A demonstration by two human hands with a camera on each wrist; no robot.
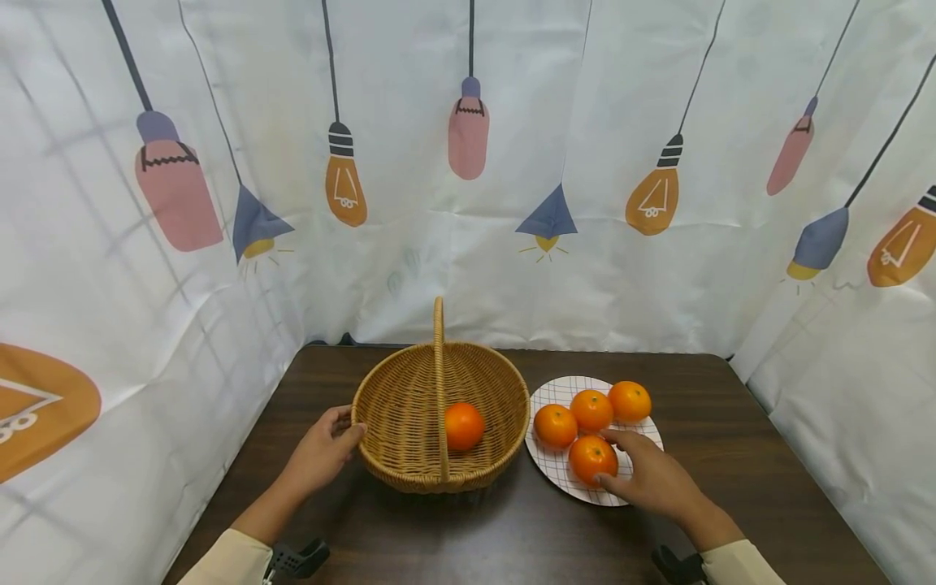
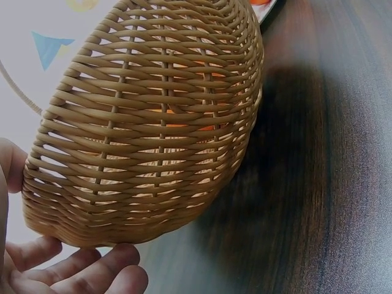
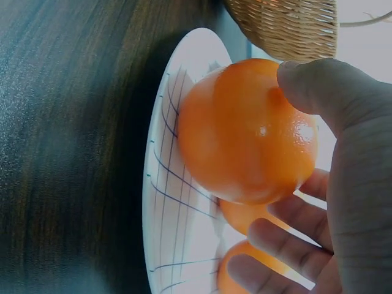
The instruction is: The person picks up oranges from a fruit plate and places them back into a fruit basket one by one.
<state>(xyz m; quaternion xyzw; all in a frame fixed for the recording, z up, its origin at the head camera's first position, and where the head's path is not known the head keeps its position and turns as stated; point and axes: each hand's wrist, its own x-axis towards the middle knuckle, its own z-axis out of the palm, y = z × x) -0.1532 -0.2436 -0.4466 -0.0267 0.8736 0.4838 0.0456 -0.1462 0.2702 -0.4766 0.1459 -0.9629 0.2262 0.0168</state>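
My left hand (image 1: 327, 445) grips the left rim of a wicker basket (image 1: 400, 398), thumb at the rim and fingers against the outer weave. A single orange (image 1: 464, 426) lies inside, right of the upright handle (image 1: 439, 374); in the left wrist view it shows only through gaps in the weave. On a white checked plate (image 1: 547, 394) to the right, my right hand (image 1: 647, 473) holds the nearest orange (image 3: 245, 131) between thumb and fingers. Behind it on the plate sit three more: a left orange (image 1: 556, 426), a middle orange (image 1: 591, 410) and a right orange (image 1: 630, 402).
Both the basket and the plate are on a dark wood table (image 1: 453, 540). A white curtain (image 1: 409, 268) printed with lamps hangs behind the table and along its sides. Dark straps circle both wrists below light sleeves.
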